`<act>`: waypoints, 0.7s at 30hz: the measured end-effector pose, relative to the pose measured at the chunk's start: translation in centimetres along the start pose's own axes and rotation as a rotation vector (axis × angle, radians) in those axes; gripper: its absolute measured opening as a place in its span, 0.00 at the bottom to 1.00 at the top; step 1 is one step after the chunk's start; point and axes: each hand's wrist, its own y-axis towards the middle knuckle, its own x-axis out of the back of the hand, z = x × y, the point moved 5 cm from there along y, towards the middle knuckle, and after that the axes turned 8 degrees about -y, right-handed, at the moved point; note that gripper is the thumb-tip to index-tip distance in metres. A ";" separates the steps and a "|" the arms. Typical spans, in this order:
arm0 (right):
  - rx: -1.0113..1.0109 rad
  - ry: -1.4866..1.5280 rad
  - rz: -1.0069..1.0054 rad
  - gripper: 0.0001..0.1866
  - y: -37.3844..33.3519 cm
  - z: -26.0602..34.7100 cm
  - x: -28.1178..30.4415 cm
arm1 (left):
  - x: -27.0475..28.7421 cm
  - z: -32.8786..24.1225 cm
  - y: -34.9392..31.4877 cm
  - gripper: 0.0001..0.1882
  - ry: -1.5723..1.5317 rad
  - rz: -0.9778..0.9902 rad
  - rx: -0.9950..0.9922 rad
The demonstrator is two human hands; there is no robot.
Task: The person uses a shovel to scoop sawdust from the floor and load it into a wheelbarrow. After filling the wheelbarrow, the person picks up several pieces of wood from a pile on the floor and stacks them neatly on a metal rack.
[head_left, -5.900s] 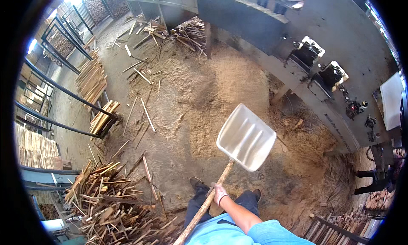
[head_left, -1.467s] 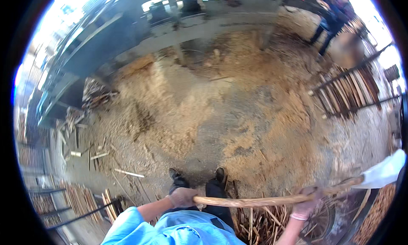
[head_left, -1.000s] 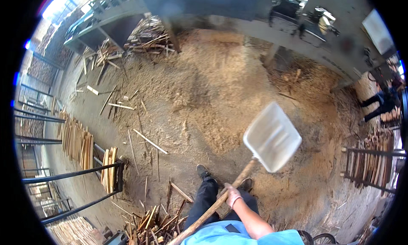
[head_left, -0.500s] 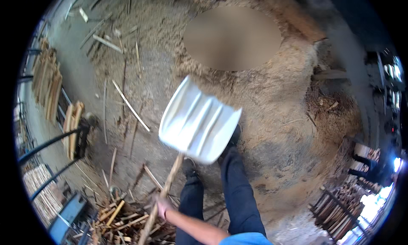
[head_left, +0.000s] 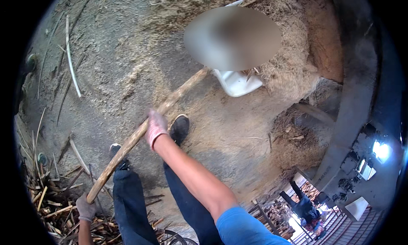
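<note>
Your right hand point(head_left: 155, 126), gloved, is wrapped around the wooden shovel handle point(head_left: 144, 130) about midway, arm stretched forward and nearly straight. Your left hand point(head_left: 86, 208), also gloved, is clenched on the handle's butt end, low by your left leg. The white shovel blade point(head_left: 238, 81) is dug into the edge of the sawdust pile point(head_left: 289, 53); part of it is hidden by a blur. You stand on a sawdust-covered floor point(head_left: 119, 66) with loose sticks. Wood scraps point(head_left: 51, 202) are heaped lower left. Another person point(head_left: 304, 204) stands lower right.
</note>
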 end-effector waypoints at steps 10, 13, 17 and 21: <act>-0.034 0.075 0.170 0.17 -7.0 15.1 5.4 | 2.8 -13.0 0.4 0.10 -0.105 0.020 -0.063; -0.060 0.024 0.172 0.16 -5.4 13.8 9.2 | 1.5 -12.5 -3.6 0.11 -0.031 0.177 0.038; 0.087 -0.156 0.119 0.14 -1.4 18.1 8.0 | 0.4 -15.0 2.9 0.11 -0.050 -0.024 -0.214; 0.045 0.055 0.204 0.20 -4.5 12.1 8.5 | 1.9 -12.6 -2.4 0.12 -0.080 0.060 -0.104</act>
